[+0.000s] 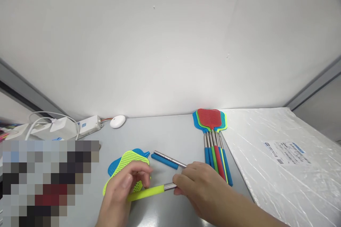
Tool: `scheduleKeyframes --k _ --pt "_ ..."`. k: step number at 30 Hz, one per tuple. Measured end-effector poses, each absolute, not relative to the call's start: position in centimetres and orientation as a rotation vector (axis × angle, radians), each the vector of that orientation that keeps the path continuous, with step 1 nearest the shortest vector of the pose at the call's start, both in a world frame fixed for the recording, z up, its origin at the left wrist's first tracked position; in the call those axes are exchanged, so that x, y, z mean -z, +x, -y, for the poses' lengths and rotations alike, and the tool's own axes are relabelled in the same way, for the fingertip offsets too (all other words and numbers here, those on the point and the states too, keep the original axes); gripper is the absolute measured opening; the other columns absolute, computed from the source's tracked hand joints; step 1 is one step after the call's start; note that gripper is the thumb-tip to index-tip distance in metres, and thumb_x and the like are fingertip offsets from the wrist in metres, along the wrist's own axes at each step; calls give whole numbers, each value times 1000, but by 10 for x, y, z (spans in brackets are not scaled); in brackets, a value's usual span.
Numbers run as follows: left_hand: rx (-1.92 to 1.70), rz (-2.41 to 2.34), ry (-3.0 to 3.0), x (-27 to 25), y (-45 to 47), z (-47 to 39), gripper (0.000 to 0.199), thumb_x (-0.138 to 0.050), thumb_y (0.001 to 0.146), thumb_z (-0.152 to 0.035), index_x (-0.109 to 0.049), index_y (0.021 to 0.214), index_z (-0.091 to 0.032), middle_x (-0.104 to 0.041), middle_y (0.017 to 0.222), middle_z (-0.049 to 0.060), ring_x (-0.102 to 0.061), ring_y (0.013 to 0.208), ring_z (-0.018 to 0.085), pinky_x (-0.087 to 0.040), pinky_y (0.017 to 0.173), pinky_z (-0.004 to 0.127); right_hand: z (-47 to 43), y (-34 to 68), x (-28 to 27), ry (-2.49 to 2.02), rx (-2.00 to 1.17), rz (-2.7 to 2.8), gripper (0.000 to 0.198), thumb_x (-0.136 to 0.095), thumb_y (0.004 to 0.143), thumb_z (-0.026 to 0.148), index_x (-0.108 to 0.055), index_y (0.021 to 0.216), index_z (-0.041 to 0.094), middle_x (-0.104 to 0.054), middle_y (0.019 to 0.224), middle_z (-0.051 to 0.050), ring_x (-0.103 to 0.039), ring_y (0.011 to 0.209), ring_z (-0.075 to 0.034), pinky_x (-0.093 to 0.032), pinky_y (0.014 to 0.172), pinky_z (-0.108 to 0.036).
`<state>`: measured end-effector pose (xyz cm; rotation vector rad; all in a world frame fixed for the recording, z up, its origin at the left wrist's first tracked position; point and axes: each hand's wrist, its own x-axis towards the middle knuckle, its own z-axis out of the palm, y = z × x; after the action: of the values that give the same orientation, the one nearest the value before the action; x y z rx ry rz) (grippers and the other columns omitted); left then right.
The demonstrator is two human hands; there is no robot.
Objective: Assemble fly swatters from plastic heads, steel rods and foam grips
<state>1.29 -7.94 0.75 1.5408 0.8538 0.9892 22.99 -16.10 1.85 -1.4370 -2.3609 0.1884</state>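
My left hand (124,181) curls loosely at the yellow-green foam handle (146,193) of a fly swatter, one fingertip against it and the grip's end by my palm. My right hand (201,188) is closed around the metal rod (169,186) that comes out of this handle. A second metal rod (167,158) runs up to my right knuckles; whether I hold it is unclear. Below that rod lies a blue handle (166,161). A yellow-green swatter head (122,166), partly covered by my left hand, overlaps a blue swatter head (113,166) on the grey table.
Several fly swatters with red (209,117), blue and green heads lie in a bundle at the right. Beyond them is a plastic-wrapped white package (255,138) with a label. A round white device (117,121) and a power strip (89,126) with cables sit back left, before the wall.
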Motion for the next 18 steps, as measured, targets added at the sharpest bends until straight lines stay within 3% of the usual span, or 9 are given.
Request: scheduleKeyframes --k 5,10,15,18 --pt "-1003 -888 1865 -8 17 80 23 -47 93 -35 -66 86 -24 -62 68 2 -59 67 17 -48 60 27 157 235 -22 -1439 -147 2310 12 -46 97 21 -54 88 22 -59 71 3 -44 62 -13 -27 61 -27" --pt "-868 -706 2322 -17 18 74 14 -49 91 -21 -62 93 -24 -62 74 2 -57 69 17 -46 62 27 158 236 -16 -1387 -10 2256 13 -44 99 24 -56 94 21 -57 68 3 -45 61 -13 -25 59 -28" --pt "-546 -567 2699 -16 18 70 10 -53 90 -27 -63 89 -23 -62 70 1 -55 66 17 -42 61 27 162 227 -15 -1330 41 2156 19 -43 97 22 -52 114 23 -58 74 1 -49 65 -15 -34 63 -29" --pt "-558 -762 2681 -10 18 72 21 -47 94 -32 -59 80 -22 -57 62 -1 -53 59 16 -38 56 26 163 225 -19 -1426 -185 1847 43 -50 95 28 -36 135 24 -60 91 -2 -56 72 -16 -44 65 -28"
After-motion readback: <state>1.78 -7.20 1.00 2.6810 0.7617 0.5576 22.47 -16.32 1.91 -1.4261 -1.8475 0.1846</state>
